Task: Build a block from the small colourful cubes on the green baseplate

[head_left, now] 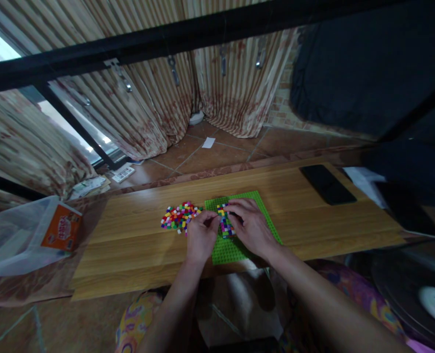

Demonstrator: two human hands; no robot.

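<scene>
A green studded baseplate (232, 252) lies on the wooden table, with a patch of small multicoloured building bricks (225, 226) on it. My left hand (203, 238) is at the left side of this patch, thumb and forefinger pinched together; whatever is between the fingertips is too small to make out. From the right, my right hand (252, 225) reaches over the plate, its thumb and curved fingers gripping the right side of the brick patch and partly covering it. Left of the plate, close to my left hand, lies a loose pile of small coloured bricks (181, 214).
A black phone (327, 184) rests on the right part of the wooden table (136, 255). Beyond the table's left end stands a clear plastic box (22, 245) with an orange label. A dark rail (144, 43) crosses above, before striped curtains (232, 93).
</scene>
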